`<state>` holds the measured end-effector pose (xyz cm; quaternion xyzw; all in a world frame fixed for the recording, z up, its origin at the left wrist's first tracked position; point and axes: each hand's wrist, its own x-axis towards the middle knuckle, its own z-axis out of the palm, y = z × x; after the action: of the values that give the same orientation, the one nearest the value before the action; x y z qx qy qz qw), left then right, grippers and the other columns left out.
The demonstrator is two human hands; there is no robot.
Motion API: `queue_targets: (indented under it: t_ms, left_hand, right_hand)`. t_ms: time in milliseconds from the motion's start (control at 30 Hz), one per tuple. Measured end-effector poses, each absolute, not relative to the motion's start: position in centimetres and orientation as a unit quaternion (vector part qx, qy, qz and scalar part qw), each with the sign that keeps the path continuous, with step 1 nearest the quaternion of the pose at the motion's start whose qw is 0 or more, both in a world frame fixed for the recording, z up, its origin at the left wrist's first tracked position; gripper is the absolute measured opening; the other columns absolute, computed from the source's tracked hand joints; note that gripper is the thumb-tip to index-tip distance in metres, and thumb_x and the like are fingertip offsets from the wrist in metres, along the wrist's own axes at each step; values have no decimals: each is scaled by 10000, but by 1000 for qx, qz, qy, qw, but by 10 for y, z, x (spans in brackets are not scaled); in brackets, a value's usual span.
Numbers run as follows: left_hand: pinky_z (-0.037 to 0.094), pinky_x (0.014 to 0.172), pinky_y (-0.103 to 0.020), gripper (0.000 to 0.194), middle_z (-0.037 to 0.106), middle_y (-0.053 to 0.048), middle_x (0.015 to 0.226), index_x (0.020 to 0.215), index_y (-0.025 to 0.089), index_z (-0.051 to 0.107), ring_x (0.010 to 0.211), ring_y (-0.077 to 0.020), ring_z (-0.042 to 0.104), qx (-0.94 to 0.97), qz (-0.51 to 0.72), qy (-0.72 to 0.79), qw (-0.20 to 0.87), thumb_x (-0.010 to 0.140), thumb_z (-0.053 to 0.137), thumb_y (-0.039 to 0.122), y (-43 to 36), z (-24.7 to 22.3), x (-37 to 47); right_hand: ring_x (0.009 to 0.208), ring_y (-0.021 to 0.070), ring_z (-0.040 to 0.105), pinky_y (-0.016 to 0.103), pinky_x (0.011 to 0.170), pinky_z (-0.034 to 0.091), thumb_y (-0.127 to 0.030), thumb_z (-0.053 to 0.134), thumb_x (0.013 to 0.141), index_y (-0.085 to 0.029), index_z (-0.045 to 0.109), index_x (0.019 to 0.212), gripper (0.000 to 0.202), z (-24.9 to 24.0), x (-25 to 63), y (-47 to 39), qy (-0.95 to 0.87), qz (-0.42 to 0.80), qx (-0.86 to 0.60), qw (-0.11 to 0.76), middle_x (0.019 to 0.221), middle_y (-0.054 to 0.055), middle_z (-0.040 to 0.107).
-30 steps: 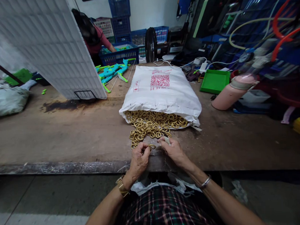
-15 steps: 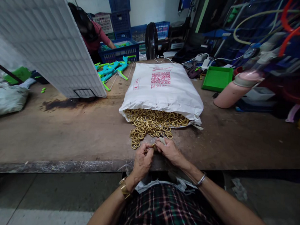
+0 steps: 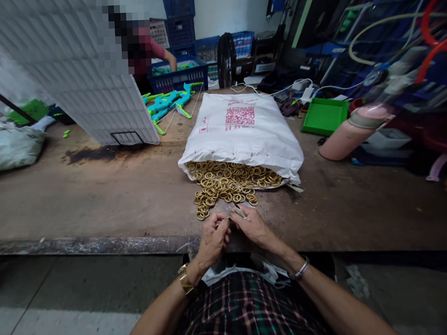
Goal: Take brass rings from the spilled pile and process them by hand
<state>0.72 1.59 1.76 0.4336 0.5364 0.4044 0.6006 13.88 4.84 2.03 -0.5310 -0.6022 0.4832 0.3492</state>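
Gold ring (image 3: 227, 218) is pinched in the left hand (image 3: 212, 238) near the table (image 3: 99, 202)'s front edge, probably to steady it; right hand (image 3: 259, 230) grips a small pale tool (image 3: 241, 212). Sack (image 3: 240, 137) mouth faces that edge, I guess so loose rings (image 3: 220, 188) are easy to reach.

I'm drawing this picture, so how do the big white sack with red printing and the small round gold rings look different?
The white sack with red printing is far bigger than any of the small round gold rings. The sack is one bulging, wrinkled shape; the rings are many hoops with open middles. Both lie on the brown tabletop, though some rings are inside the sack's open mouth.
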Motion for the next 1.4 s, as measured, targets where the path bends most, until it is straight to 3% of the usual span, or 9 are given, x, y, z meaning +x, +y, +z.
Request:
queue_targets:
  t_ms: [567, 667, 800, 1000, 1400]
  left_hand:
    - [261, 356, -148, 366, 495, 57, 604, 749, 173, 440, 393, -25, 389, 314, 430, 448, 718, 683, 628, 480, 13, 28, 5]
    - [276, 362, -148, 372, 497, 56, 608, 750, 177, 432, 402, -29, 395, 323, 436, 462, 701, 678, 630, 485, 13, 29, 5]
    - [296, 370, -147, 365, 508, 49, 621, 772, 176, 444, 415, -33, 403, 363, 428, 481, 674, 704, 599, 499, 12, 26, 5]
    - [308, 378, -149, 333, 506, 50, 601, 767, 179, 436, 413, -40, 398, 396, 422, 506, 639, 738, 559, 488, 11, 25, 6]
    - [309, 414, -166, 292, 469, 58, 560, 728, 186, 436, 410, -46, 371, 468, 415, 530, 573, 783, 494, 467, 10, 22, 6]
  right_hand:
    - [538, 103, 384, 224, 522, 295, -328, 416, 797, -203, 430, 608, 227, 24, 139, 47, -617, 445, -556, 334, 549, -44, 421]
    - [539, 112, 390, 231, 526, 286, -305, 402, 804, -206, 442, 629, 206, 21, 143, 46, -652, 373, -575, 322, 556, -32, 445]
    - [525, 118, 386, 242, 520, 251, -197, 410, 768, -204, 494, 670, 129, 14, 147, 41, -751, 290, -546, 232, 569, -9, 493]
    - [591, 142, 489, 249, 565, 273, -134, 400, 738, -189, 562, 814, 187, 9, 147, 36, -806, 224, -520, 169, 670, 33, 604]
    - [610, 157, 515, 259, 566, 261, -111, 396, 684, -180, 547, 889, 265, 10, 148, 36, -823, 198, -521, 110, 710, 48, 628]
